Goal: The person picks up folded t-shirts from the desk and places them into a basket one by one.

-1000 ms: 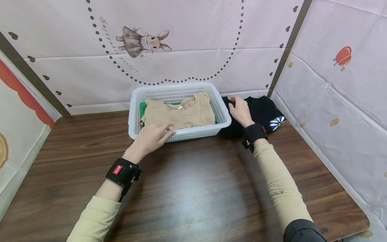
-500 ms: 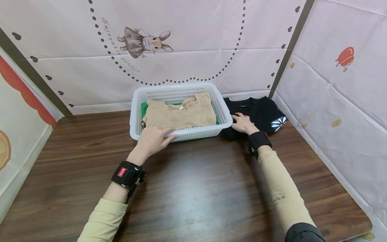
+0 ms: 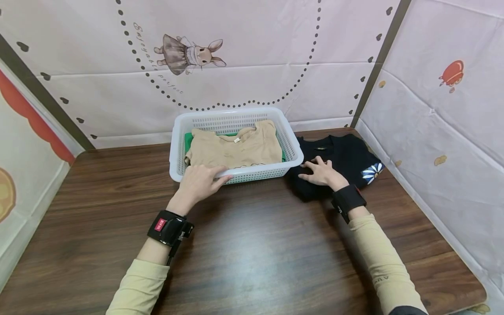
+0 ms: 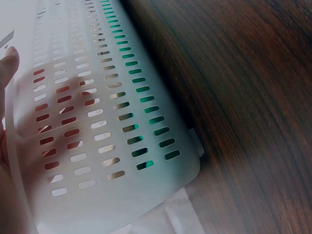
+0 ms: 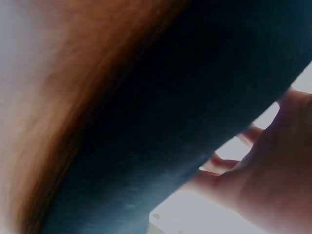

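My left hand [image 3: 198, 183] grips the front rim of a white plastic laundry basket [image 3: 260, 171] in the head view, thumb outside and fingers over the edge. Through the slots of the basket wall [image 4: 112, 141], in the left wrist view, those fingers show reddish. Inside lies a folded beige shirt [image 3: 236, 152] on top of green cloth [image 3: 188, 141]. To the right of the basket, my right hand [image 3: 324, 175] rests with spread fingers on a folded black shirt [image 3: 348, 153] with a flower print. Dark cloth [image 5: 195, 97] fills much of the right wrist view, fingers at its edge.
The basket and black shirt are on a dark wooden table [image 3: 244, 245]. A pale fabric wall [image 3: 252, 48] with a rabbit print rises behind them. Another fabric wall [image 3: 453, 144] borders the table on the right.
My right hand has come down onto the black shirt, and both have shifted towards me and slightly right. My left hand has closed round the basket rim; the basket stays in place.
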Motion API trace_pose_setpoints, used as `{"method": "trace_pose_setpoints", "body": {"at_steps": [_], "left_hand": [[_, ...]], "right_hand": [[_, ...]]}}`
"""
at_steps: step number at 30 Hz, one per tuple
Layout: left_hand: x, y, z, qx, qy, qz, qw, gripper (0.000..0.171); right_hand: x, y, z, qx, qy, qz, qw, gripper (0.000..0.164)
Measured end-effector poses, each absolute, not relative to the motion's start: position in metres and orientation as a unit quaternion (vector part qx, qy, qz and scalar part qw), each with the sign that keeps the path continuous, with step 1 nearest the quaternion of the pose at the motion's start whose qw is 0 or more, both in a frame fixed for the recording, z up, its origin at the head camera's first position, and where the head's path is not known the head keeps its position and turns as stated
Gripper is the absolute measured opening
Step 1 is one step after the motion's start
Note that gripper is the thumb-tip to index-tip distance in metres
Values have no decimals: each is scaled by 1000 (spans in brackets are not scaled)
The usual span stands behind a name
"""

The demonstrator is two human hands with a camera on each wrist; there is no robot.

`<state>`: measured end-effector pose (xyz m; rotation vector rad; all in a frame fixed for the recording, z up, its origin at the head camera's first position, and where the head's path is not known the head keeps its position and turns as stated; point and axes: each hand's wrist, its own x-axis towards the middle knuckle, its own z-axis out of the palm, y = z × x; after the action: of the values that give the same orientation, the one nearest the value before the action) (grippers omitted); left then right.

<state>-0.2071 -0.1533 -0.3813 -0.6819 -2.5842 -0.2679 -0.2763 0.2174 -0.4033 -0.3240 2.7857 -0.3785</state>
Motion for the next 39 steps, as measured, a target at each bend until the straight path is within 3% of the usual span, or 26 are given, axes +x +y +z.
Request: {"method": "trace_pose_setpoints", "body": {"at_steps": [39], "left_hand": [[-205, -152, -382, -241, -937, -101, 230, 36]], "right_hand": [[-211, 225, -393, -198, 959, -78, 189, 40]]}}
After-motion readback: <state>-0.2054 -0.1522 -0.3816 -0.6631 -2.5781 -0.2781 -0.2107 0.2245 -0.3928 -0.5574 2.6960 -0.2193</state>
